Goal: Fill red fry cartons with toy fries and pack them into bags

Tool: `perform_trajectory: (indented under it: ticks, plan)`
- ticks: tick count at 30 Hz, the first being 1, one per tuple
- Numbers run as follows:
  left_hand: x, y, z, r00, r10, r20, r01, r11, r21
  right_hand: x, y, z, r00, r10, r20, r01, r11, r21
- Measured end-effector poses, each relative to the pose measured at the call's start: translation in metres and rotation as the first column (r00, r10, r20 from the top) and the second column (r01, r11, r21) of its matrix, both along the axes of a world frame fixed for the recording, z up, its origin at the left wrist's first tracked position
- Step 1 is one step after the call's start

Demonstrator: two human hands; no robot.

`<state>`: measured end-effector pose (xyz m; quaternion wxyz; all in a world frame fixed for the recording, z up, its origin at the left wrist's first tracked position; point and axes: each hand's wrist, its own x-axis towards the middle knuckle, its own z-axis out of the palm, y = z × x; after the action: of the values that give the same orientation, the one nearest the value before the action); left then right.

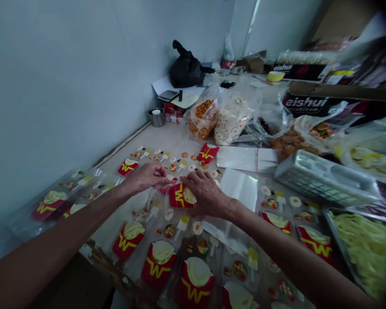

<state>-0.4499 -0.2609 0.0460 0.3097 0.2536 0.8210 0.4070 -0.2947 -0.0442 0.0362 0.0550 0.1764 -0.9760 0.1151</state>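
Observation:
In the middle of the table, my right hand (207,193) curls over a small red fries carton (177,195) with a yellow W and pale filling. My left hand (149,177) is just left of it, fingertips pinched; what is between them is too small and blurred to name. Another red carton (128,166) lies beyond my left wrist, and a flat red one (208,152) lies farther back. Toward the front edge, clear bags hold filled cartons (161,259) with miniature food pieces such as a fried egg (197,227) and a yellow-and-white popsicle shape (182,223).
Clear bags of orange pieces (203,118) and egg pieces (233,120) stand at the back. To the right are a plastic basket (324,178) and a metal tray (347,253) of pale strips. A metal cup (157,117) stands by the left wall.

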Motion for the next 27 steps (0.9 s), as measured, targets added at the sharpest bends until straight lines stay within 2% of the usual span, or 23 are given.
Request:
perform_trajectory:
  ticks: [3, 6, 8, 9, 11, 13, 14, 16, 18, 20, 24, 27]
  plan:
    - [-0.005, 0.012, 0.006, 0.986, -0.111, 0.121, 0.109, 0.994, 0.022, 0.003, -0.006, 0.01, 1.0, -0.012, -0.029, 0.014, 0.997, 0.07]
    - [-0.007, 0.03, 0.02, 0.938, -0.304, 0.166, 0.3, 0.953, 0.052, 0.007, -0.017, 0.02, 0.998, -0.03, -0.059, 0.036, 0.995, 0.09]
    - [-0.007, 0.042, 0.031, 0.911, -0.407, 0.061, 0.405, 0.913, 0.035, 0.008, -0.027, 0.023, 0.993, -0.088, -0.084, 0.095, 0.992, 0.083]
    - [-0.006, 0.047, 0.036, 0.909, -0.411, -0.063, 0.412, 0.911, 0.009, 0.006, -0.031, 0.022, 0.985, -0.144, -0.095, 0.151, 0.986, 0.073]
    - [-0.004, 0.051, 0.039, 0.864, -0.297, -0.407, 0.307, 0.951, -0.042, -0.003, -0.038, 0.016, 0.954, -0.287, -0.083, 0.291, 0.956, 0.046]
    - [-0.001, 0.046, 0.03, 0.718, -0.099, -0.689, 0.11, 0.993, -0.028, -0.016, -0.042, 0.006, 0.912, -0.41, -0.027, 0.411, 0.912, 0.023]
    - [0.001, 0.041, 0.02, 0.645, -0.04, -0.763, 0.038, 0.999, -0.02, -0.022, -0.043, 0.0, 0.892, -0.451, 0.008, 0.451, 0.892, 0.016]
    - [0.006, 0.028, -0.003, 0.582, -0.014, -0.813, -0.023, 0.999, -0.034, -0.032, -0.042, -0.011, 0.869, -0.491, 0.062, 0.492, 0.871, 0.012]
    - [0.014, 0.014, -0.028, 0.598, -0.046, -0.8, -0.012, 0.998, -0.066, -0.033, -0.038, -0.019, 0.866, -0.494, 0.075, 0.493, 0.87, 0.03]
    - [0.02, 0.005, -0.044, 0.609, -0.05, -0.791, -0.003, 0.998, -0.065, -0.022, -0.03, -0.021, 0.873, -0.482, 0.075, 0.478, 0.876, 0.069]
    - [0.027, 0.008, -0.049, 0.559, -0.074, -0.826, 0.034, 0.997, -0.066, 0.01, -0.011, -0.017, 0.839, -0.522, 0.154, 0.508, 0.852, 0.125]
    - [0.027, 0.022, -0.043, 0.566, -0.122, -0.815, 0.023, 0.991, -0.132, 0.022, -0.007, -0.017, 0.813, -0.557, 0.173, 0.546, 0.831, 0.108]
